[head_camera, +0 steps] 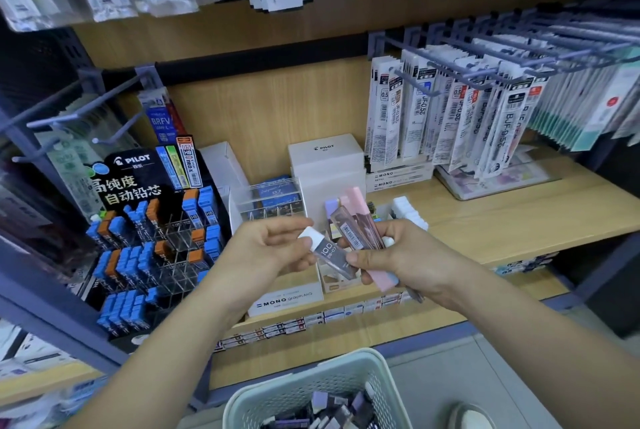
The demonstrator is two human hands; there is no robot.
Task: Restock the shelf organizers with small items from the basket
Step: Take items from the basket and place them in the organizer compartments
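step: sorting | left hand (270, 248) pinches case (328, 251) | right hand (401, 255) grips bundle (360, 221) | next: probably slot case into box (287, 295) below hands

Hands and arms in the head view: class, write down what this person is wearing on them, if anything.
Nothing shows. The left hand and right hand are bare: no gloves, rings or watch in view. The left forearm and right forearm are uncovered, with no sleeve reaching into the frame.

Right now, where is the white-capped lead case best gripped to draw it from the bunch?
Pinch the white-capped lead case at its cap end, from the left: that end juts clear, while the right hand holding the bunch covers the other.
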